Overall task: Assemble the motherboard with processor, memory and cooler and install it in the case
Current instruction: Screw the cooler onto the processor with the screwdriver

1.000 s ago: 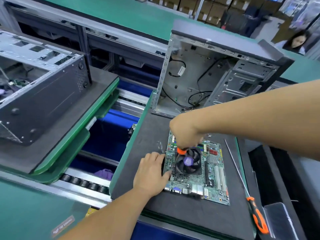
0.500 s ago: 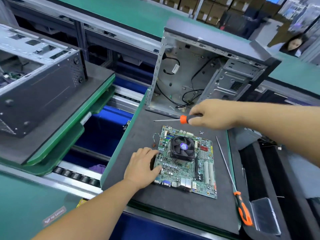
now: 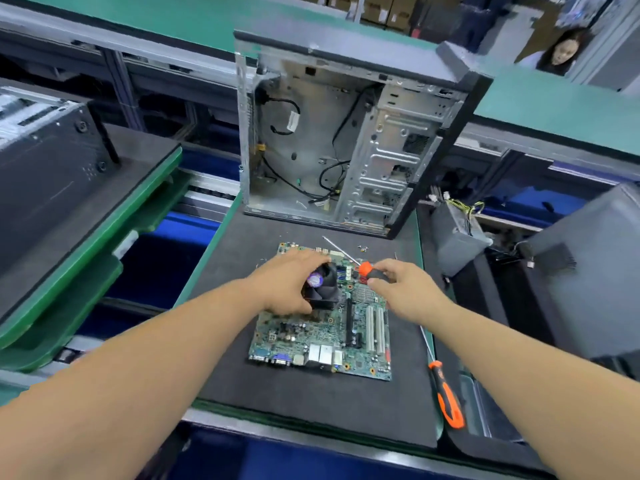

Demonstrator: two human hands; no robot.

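dark foam matting (image 3: 304,403) covers the green-edged work pallet (image 3: 207,265) on this assembly line, and the motherboard (image 3: 322,334) lies flat on it, near the middle, with its port block facing the near edge. on the far half of the board sits the cooler (image 3: 320,287), a black fan with a purple hub sticker. the left hand (image 3: 287,284) is cupped over the cooler's left side, fingers curled round its top and thumb low against its near edge, so it grips the cooler. the right hand (image 3: 403,289) hovers over the board's far right part and pinches the black-and-orange handle of a screwdriver (image 3: 360,266) between curled fingers and thumb; the thin shaft slants up and away to the left, its tip in the air above the board's far edge. a few small screws (image 3: 362,248) lie loose on the matting just beyond the board. behind them the open case (image 3: 346,140) stands upright at the back of the pallet, its bare metal interior facing the camera with black cables hanging inside and a drive cage on its right. a second screwdriver (image 3: 445,393) with an orange handle lies along the pallet's right edge, well apart from the board. to the left another case (image 3: 45,174) rests on a neighbouring pallet, and to the right a power supply (image 3: 457,233) with bundled wires sits beside a grey panel. a person (image 3: 561,51) is in view in the far right corner behind the green bench.
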